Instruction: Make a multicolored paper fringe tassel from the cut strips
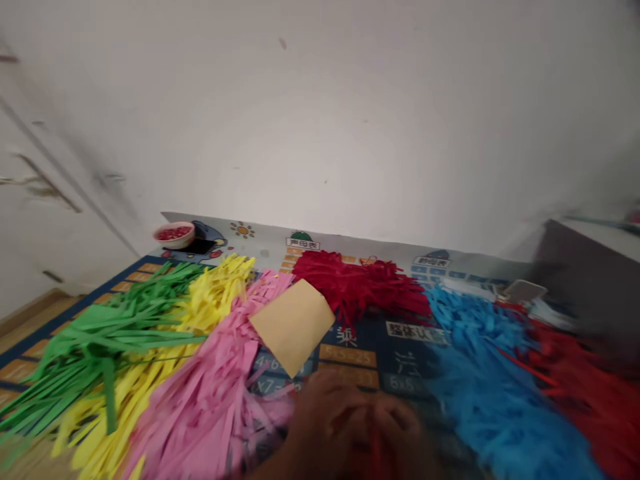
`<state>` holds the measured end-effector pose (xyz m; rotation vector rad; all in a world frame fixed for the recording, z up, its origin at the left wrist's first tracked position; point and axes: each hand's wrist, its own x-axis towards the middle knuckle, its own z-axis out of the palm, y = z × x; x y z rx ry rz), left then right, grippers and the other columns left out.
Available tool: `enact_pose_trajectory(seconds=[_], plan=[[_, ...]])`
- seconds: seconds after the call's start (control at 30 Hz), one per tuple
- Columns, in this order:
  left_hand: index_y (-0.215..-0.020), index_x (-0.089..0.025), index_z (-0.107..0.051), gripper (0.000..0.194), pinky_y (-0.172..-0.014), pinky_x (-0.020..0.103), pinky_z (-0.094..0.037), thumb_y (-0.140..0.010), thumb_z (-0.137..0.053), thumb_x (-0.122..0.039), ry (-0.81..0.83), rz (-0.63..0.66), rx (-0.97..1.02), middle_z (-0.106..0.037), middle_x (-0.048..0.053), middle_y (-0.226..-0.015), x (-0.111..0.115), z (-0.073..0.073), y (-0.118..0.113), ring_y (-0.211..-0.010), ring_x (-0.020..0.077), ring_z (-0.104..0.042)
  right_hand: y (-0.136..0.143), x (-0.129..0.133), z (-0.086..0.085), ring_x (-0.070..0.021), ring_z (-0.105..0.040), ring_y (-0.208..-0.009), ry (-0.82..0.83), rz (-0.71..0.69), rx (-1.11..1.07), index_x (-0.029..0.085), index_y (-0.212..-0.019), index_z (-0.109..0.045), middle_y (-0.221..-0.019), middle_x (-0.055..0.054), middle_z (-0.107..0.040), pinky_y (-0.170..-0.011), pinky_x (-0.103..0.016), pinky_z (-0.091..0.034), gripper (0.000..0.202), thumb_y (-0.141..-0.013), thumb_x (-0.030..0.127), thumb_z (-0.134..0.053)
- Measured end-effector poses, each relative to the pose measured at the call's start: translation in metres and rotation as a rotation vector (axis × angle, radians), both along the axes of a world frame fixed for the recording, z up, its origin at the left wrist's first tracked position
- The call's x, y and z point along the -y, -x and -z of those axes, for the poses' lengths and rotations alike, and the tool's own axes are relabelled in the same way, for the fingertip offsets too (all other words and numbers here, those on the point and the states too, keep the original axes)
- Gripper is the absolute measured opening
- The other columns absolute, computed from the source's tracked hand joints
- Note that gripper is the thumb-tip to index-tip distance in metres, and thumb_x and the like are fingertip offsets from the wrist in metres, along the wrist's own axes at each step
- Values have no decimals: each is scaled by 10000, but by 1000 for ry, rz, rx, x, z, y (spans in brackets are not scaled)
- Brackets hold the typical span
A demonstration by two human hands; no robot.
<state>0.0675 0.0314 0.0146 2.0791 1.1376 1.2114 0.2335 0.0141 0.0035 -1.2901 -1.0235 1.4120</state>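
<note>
My left hand (323,423) and my right hand (397,427) meet at the bottom centre, both blurred and in shadow. Their fingers are pinched together around a thin red strip (376,443). Just beyond them, a tan piece of paper (294,325) lies partly over the pink strips (215,393). Dark red strips (360,283) form a bundle at the far middle of the printed mat (350,340). Blue strips (500,393) spread out to the right of my hands.
Green strips (95,333) and yellow strips (200,307) lie on the left. A bowl of red bits (175,235) stands at the far left corner beside a black phone (199,247). More red strips (590,380) and a grey box (590,280) are on the right.
</note>
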Motion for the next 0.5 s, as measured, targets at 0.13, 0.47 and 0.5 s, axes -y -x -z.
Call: enact_pose_trajectory(seconds=[0.13,0.47,0.5], plan=[[-806,-240,-736,199,-645,252,-540,-876,-561,-307,145,40,93,-706,44,-770,-2,-5,-2,-723,175,-664,18,-3,11,-153,-556,-598,-11,175,-309,228,-690,-686,-663,11,-622,-589,-250,-469,295,-587,456,-841],[-801,-309,-768,178,-648,226,-539,-829,-613,-392,359,191,147,-736,27,-785,-23,14,3,-708,189,-681,14,-21,8,-132,-544,-631,-238,168,-202,219,-618,-658,-675,33,-568,-589,-224,-442,175,-634,349,-775],[-764,-295,-766,201,-640,233,-535,-817,-621,-424,440,195,166,-730,32,-765,-25,15,6,-696,193,-673,1,-30,7,-146,-562,-637,-250,142,25,217,-632,-664,-673,22,-588,-596,-237,-455,167,-683,364,-723]])
